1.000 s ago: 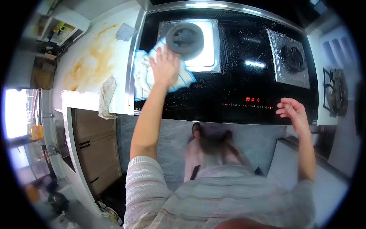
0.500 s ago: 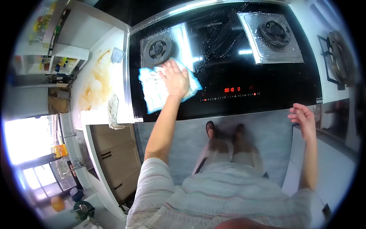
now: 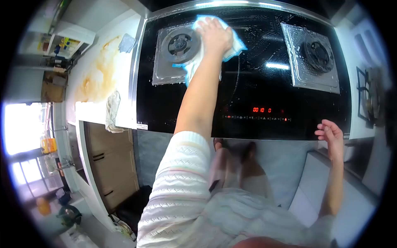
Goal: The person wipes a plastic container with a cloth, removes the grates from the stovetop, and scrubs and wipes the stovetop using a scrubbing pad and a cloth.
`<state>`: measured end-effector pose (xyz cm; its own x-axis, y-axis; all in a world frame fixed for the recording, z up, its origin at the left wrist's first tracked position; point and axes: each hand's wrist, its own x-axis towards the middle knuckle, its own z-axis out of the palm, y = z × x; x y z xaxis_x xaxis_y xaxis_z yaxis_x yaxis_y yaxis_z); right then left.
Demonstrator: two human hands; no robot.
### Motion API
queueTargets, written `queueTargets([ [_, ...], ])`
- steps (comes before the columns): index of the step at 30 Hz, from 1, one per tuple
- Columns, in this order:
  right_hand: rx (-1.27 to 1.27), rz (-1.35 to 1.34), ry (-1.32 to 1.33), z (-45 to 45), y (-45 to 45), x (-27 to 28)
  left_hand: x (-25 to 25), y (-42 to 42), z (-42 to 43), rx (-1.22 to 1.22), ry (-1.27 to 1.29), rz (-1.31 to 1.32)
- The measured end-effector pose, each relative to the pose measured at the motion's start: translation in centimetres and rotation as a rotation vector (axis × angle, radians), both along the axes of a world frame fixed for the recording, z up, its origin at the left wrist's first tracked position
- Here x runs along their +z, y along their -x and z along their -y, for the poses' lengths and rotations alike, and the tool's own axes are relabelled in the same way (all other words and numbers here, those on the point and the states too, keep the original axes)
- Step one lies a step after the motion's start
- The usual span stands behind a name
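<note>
My left hand (image 3: 216, 36) grips a white cloth (image 3: 193, 73) with a blue edge and presses it on the black glass cooktop (image 3: 248, 91). The cloth lies bunched under the palm, just right of the left round burner (image 3: 180, 44), and covers part of its square metal plate (image 3: 163, 76). Above the cooktop's front right edge hovers my right hand (image 3: 331, 134), fingers loosely bent and apart, holding nothing. The right burner (image 3: 318, 56) sits on a second metal plate (image 3: 295, 62) spotted with wet drops or suds. Red digits (image 3: 261, 110) glow on the control strip.
To the left, a white counter (image 3: 78, 93) has brown stains, a grey pad (image 3: 127, 43) and a crumpled rag (image 3: 112, 111) hanging over its edge. Black pan supports (image 3: 364, 84) stand at the right. Wooden-fronted cabinets (image 3: 111, 165) are below the left counter.
My left hand has slid the cloth away from me and to the right, from the front of the left burner to its right side. My right hand stays near the front right edge.
</note>
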<state>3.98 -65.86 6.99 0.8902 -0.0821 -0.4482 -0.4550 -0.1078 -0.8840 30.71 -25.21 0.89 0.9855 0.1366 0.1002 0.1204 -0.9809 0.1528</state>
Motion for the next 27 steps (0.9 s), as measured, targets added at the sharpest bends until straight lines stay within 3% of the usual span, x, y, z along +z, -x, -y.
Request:
queueTargets([
  [4, 0.066, -0.003, 0.009, -1.1, 0.3, 1.1, -0.6, 2.3, -0.2, -0.133, -0.078, 0.055],
  [11, 0.153, 0.019, -0.026, -5.0, -2.9, 2.5, 0.7, 18.5, -4.9, -0.477, 0.047, 0.19],
  [15, 0.209, 0.031, -0.038, -6.8, -4.2, 3.0, 0.9, 20.5, -9.2, -0.454, 0.125, 0.239],
  [21, 0.177, -0.001, -0.027, -6.2, -3.7, 1.3, 1.7, 20.4, -18.1, -0.338, -0.071, 0.325],
  [27, 0.109, -0.013, -0.043, -3.6, -2.1, 0.4, 0.3, 20.2, -15.7, -0.291, 0.065, 0.387],
])
